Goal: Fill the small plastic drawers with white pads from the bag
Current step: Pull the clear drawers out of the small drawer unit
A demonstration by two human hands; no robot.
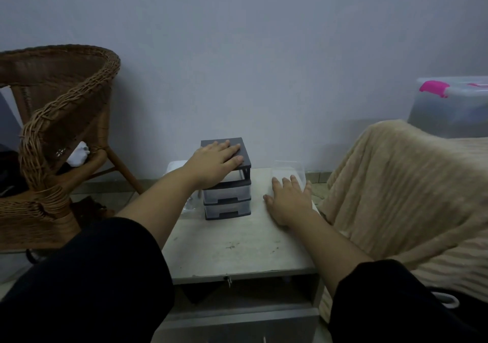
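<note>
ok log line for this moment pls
left hand flat on drawer unit | right hand open at clear drawer on table | top slot empty

Matt grey plastic drawer unit [226, 181], woven wicker chair [60, 110], ribbed plush blanket [401, 184].

storage bin [449, 110] (half off-frame, right)
</note>
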